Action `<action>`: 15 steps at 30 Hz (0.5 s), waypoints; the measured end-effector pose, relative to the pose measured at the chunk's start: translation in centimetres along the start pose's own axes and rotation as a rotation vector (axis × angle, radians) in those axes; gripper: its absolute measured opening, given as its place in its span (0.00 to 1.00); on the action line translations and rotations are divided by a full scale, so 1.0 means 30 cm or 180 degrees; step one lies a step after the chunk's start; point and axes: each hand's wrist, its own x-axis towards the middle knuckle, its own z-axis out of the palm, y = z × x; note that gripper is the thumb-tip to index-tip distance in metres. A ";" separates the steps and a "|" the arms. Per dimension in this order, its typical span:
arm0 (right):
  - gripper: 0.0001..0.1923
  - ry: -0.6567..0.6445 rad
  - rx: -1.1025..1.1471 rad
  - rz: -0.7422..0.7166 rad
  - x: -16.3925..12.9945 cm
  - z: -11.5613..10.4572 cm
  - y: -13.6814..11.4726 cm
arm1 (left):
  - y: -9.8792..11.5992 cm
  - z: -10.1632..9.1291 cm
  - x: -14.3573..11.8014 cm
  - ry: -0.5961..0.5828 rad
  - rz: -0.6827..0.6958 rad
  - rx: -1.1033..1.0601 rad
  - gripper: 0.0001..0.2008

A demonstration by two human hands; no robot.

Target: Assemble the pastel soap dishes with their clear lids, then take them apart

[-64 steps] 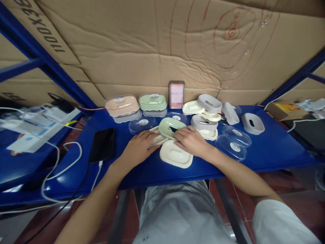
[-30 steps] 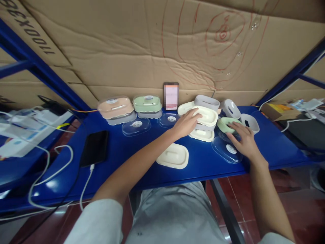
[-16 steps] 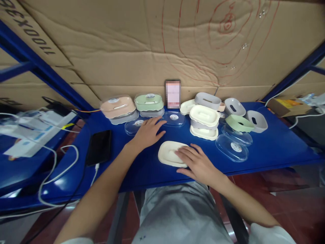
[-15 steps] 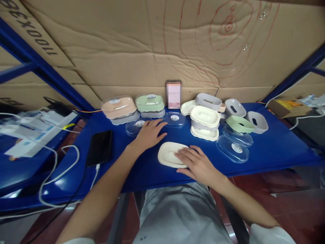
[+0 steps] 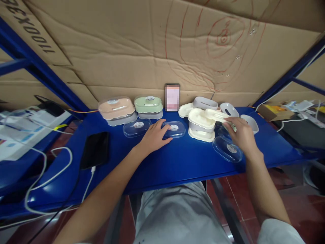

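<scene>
My right hand (image 5: pixel 241 135) is raised at the right of the table, fingers pinched on the edge of a tilted cream oval tray (image 5: pixel 215 115). The tray overlaps the top of a stack of cream trays and grey pieces (image 5: pixel 201 127) in view; I cannot tell if they touch. My left hand (image 5: pixel 155 135) has its fingers spread and holds nothing. It lies between two clear plastic lids with round stickers, the left lid (image 5: pixel 137 128) and the right lid (image 5: pixel 177 130), its fingertips overlapping the right one.
Peach (image 5: pixel 116 110) and green (image 5: pixel 148 103) lidded boxes stand at the back left. A phone (image 5: pixel 172 97) leans on the cardboard wall; a dark phone (image 5: pixel 95 150) with cable lies left. Grey oval pieces (image 5: pixel 229 110) and a clear lid (image 5: pixel 227 149) are at right.
My right hand has picked up the cream tray from the table's front middle and carried it right and back to the stack. My left hand has shifted slightly toward me, fingers still spread.
</scene>
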 end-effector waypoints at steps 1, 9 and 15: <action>0.16 -0.0025 0.0039 0.0047 0.015 0.010 0.043 | 0.000 0.001 -0.004 -0.0019 0.0004 -0.0084 0.20; 0.21 -0.0229 0.0198 0.0177 0.052 0.038 0.197 | -0.011 -0.007 -0.011 0.0175 0.0064 -0.0995 0.19; 0.28 -0.0277 0.0615 -0.0474 0.013 -0.019 -0.154 | 0.047 -0.047 -0.026 0.0402 0.0095 -0.1748 0.19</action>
